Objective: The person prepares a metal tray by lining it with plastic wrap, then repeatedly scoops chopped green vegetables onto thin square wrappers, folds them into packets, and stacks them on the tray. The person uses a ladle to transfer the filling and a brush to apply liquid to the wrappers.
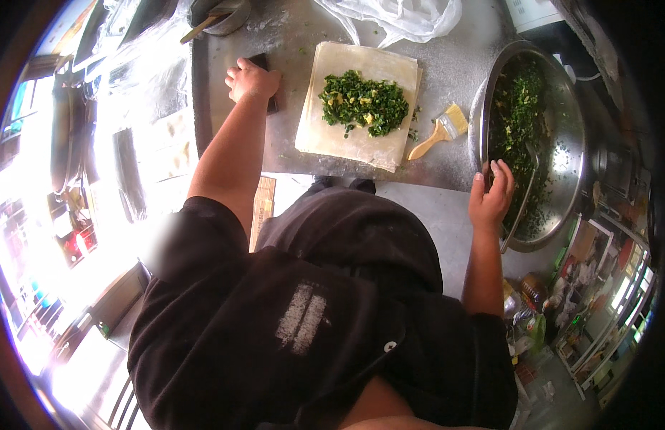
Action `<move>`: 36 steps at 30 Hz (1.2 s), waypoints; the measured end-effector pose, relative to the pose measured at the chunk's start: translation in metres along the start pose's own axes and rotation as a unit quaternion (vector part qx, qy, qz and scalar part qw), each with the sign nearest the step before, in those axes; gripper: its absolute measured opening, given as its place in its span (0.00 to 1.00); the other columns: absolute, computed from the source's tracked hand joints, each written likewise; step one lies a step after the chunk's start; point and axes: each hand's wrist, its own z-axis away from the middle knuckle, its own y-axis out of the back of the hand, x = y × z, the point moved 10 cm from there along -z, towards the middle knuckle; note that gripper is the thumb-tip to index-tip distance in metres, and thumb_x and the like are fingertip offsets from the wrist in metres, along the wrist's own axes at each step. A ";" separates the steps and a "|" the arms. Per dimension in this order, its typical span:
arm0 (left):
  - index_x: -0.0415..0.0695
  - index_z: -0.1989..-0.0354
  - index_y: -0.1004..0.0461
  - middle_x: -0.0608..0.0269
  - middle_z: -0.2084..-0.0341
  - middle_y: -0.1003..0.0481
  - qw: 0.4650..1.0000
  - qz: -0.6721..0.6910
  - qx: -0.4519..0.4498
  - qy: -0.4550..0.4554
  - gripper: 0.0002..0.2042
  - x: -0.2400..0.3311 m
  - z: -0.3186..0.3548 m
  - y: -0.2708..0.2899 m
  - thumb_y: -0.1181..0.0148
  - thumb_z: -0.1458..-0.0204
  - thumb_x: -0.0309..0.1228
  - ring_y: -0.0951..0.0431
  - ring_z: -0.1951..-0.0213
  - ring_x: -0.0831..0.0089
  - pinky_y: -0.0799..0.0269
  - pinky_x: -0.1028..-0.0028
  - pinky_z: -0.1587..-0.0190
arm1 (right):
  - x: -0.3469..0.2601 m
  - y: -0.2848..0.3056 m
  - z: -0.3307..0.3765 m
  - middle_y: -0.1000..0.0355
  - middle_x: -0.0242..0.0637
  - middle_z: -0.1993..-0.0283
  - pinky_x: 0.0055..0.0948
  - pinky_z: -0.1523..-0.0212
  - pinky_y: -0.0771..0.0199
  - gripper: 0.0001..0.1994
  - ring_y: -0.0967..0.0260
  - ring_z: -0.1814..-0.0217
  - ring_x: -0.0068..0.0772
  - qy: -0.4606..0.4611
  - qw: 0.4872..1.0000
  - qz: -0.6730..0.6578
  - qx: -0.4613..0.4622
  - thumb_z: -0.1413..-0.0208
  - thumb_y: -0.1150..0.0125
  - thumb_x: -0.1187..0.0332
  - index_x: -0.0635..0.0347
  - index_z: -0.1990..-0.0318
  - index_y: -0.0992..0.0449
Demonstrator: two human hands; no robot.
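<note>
My left hand (252, 82) is closed over a dark, flat, rectangular thing (258, 61) at the left of the metal table; its kind is mostly hidden under the palm. To the right of that hand lies a stack of thin, pale, square dough sheets (311, 135). Chopped greens with small yellow bits (364, 104) form a mound on the top sheet. My right hand (491, 193), empty with fingers apart, is at the near left rim of a large steel bowl (570, 154). More chopped greens (522, 107) lie inside, and a long-handled metal spoon (524, 193) leans in the bowl.
A wooden-handled brush (440, 132) with pale bristles rests between the dough sheets and the bowl. A white plastic bag (404, 18) is at the table's far side. In the far left corner stands a metal pot (228, 18) with a wooden handle across it. Flour dusts the metal table (286, 154).
</note>
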 end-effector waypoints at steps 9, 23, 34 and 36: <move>0.45 0.31 0.43 0.50 0.33 0.40 0.999 0.011 -0.001 -0.050 0.43 0.001 0.005 0.005 0.33 0.51 0.53 0.41 0.30 0.51 0.34 0.52 0.33 | -0.006 -0.002 0.000 0.32 0.52 0.36 0.50 0.34 0.34 0.22 0.34 0.35 0.56 -0.015 1.000 0.019 -0.004 0.41 0.36 0.60 0.64 0.43 0.26; 0.51 0.42 0.24 0.52 0.31 0.38 0.963 0.036 0.087 -0.252 0.26 -0.090 0.076 0.000 0.34 0.50 0.44 0.42 0.29 0.50 0.46 0.52 0.28 | -0.005 0.001 0.002 0.28 0.51 0.42 0.48 0.39 0.30 0.20 0.30 0.40 0.56 -0.012 0.999 0.024 0.032 0.40 0.36 0.60 0.64 0.46 0.26; 0.56 0.40 0.24 0.53 0.29 0.40 0.954 0.005 0.069 -0.293 0.27 -0.066 0.071 0.003 0.35 0.51 0.46 0.45 0.27 0.52 0.50 0.53 0.27 | 0.001 -0.002 0.005 0.27 0.49 0.43 0.47 0.39 0.29 0.19 0.29 0.40 0.55 -0.024 0.998 0.041 0.038 0.39 0.36 0.58 0.62 0.48 0.25; 0.56 0.39 0.25 0.52 0.29 0.40 0.952 -0.002 0.077 -0.298 0.28 -0.064 0.070 0.005 0.35 0.51 0.47 0.44 0.27 0.52 0.48 0.53 0.27 | 0.001 -0.003 0.006 0.27 0.49 0.43 0.46 0.39 0.29 0.20 0.29 0.40 0.55 -0.022 0.998 0.041 0.037 0.39 0.35 0.58 0.62 0.48 0.25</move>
